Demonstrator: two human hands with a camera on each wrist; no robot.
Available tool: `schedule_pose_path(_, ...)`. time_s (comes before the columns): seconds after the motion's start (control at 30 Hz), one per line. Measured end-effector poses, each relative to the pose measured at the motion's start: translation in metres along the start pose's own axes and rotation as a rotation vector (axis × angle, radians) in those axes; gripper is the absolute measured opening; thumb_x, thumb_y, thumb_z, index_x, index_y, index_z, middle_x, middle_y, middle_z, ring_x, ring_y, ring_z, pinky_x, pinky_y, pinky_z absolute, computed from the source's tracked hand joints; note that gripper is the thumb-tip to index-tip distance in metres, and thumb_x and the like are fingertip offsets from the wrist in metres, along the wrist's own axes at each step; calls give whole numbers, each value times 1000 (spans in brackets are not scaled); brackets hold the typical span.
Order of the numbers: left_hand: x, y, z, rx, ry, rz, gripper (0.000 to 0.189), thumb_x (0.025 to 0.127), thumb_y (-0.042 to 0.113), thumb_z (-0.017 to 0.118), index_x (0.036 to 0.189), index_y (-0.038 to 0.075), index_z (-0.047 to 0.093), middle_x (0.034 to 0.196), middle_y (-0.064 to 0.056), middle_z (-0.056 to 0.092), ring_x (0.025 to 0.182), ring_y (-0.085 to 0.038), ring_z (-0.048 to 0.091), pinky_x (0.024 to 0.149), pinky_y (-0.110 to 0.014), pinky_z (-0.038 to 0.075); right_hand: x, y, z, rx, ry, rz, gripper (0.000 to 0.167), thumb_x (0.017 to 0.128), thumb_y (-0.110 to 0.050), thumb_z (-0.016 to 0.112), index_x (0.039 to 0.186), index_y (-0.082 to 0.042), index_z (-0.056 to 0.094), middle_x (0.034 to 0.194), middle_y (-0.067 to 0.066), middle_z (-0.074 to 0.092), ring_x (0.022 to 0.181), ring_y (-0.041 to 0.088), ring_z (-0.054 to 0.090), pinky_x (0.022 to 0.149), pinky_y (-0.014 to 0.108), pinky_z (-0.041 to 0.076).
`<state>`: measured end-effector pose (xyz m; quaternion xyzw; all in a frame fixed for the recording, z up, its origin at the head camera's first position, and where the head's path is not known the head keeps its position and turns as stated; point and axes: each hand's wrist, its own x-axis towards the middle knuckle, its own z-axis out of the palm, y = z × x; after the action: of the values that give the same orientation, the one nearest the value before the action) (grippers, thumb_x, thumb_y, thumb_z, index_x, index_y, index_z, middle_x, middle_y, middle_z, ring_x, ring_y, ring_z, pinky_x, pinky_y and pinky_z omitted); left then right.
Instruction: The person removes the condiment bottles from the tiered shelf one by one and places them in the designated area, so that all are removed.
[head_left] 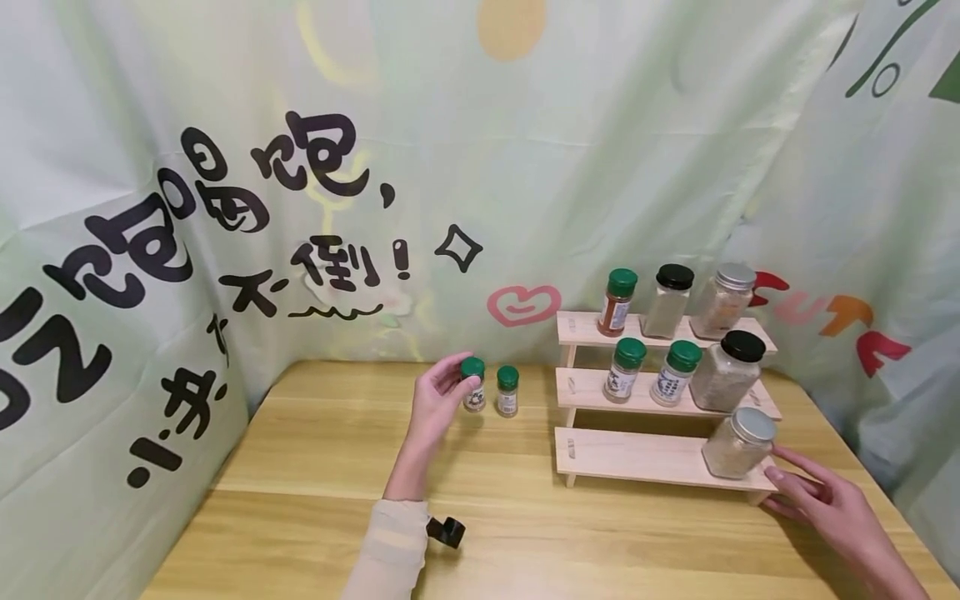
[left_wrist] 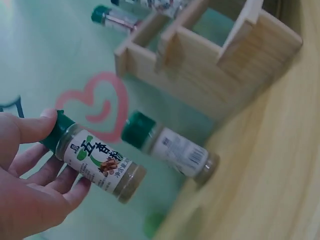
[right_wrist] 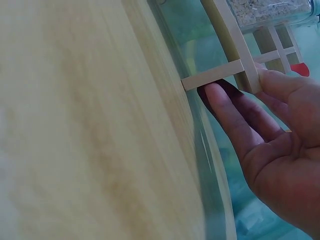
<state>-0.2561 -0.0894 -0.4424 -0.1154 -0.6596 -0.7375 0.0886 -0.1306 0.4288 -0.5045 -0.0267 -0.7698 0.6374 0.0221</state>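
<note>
The three-tier wooden rack [head_left: 630, 456] is pretty loaded: three containers up top, three in the middle, one silver-lidded jar [head_left: 735, 446] at the bottom tier's right end. Another green-capped bottle [head_left: 507, 392] stands on the table [head_left: 300, 454], smack between the rack and the spice bottle [left_wrist: 97, 161] that the left hand [head_left: 437, 395] has pinched up by its cap. That one's green-topped too, with brownish contents and dark characters on a white label. Can't tell if its base touches wood. Right hand [head_left: 832, 504] grips the rack's lower right end.
</note>
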Motion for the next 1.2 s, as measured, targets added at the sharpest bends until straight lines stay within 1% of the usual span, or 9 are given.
schedule_pose_path(0.13, 6, -20, -8, -40, 28, -32, 43, 90, -10, 71, 132, -12, 60, 130, -27, 62, 121, -42, 59, 95, -24, 55, 0, 1, -1, 41, -15, -11, 43, 102, -6, 62, 116, -46, 66, 114, -31, 62, 89, 3, 72, 69, 32, 63)
schedule_pose_path(0.23, 10, -33, -14, -39, 47, -43, 43, 90, -11, 71, 131, -12, 61, 130, -26, 62, 121, -42, 59, 95, -23, 55, 1, 1, -2, 60, -17, -3, 43, 102, -6, 62, 116, -46, 66, 114, -30, 63, 90, 3, 72, 69, 33, 63)
schedule_pose_path(0.43, 9, -49, -19, -39, 66, -110, 42, 89, -7, 74, 130, -7, 64, 129, -26, 64, 120, -39, 61, 94, -24, 56, 0, 5, -5, 17, 1, 26, 38, 102, -10, 65, 117, -46, 65, 112, -32, 61, 89, 3, 71, 69, 33, 64)
schedule_pose_path(0.53, 9, -56, -20, -32, 81, -125, 42, 88, -5, 75, 129, -7, 65, 127, -26, 65, 118, -38, 62, 93, -25, 56, 0, 5, -4, 10, 4, 25, 38, 102, -11, 65, 117, -46, 64, 112, -32, 61, 89, 1, 71, 69, 32, 64)
schedule_pose_path(0.67, 12, -59, -20, -15, 92, -121, 43, 88, -5, 77, 129, -6, 65, 127, -23, 67, 117, -33, 64, 93, -26, 56, 0, 3, -2, 41, -8, 4, 41, 103, -7, 63, 117, -45, 66, 113, -32, 61, 90, 0, 70, 69, 31, 63)
schedule_pose_path(0.87, 18, -63, -20, -17, 87, -82, 42, 88, -3, 78, 128, -6, 66, 126, -23, 68, 115, -31, 66, 93, -26, 57, 3, -2, 1, 93, -30, -28, 44, 103, -2, 59, 117, -43, 68, 114, -27, 65, 91, 1, 71, 69, 30, 63)
schedule_pose_path(0.97, 19, -64, -18, -23, 77, -81, 43, 88, -2, 78, 129, -6, 65, 127, -23, 67, 116, -30, 66, 94, -26, 56, 4, -2, 1, 72, -22, -35, 45, 103, -2, 59, 116, -44, 68, 113, -28, 65, 90, 2, 71, 69, 30, 63)
schedule_pose_path(1.1, 16, -66, -15, -33, 80, -91, 42, 89, -4, 76, 129, -7, 65, 127, -25, 66, 116, -35, 65, 92, -24, 57, 1, 0, 0, 50, -18, -13, 45, 103, -3, 60, 114, -47, 66, 114, -29, 63, 88, 4, 72, 69, 31, 63)
schedule_pose_path(1.2, 16, -68, -13, -34, 82, -83, 41, 89, -5, 76, 128, -7, 65, 128, -26, 65, 117, -38, 64, 91, -23, 57, -1, 0, -1, 28, -12, 1, 44, 103, -6, 60, 114, -48, 65, 113, -31, 62, 88, 3, 71, 69, 30, 63)
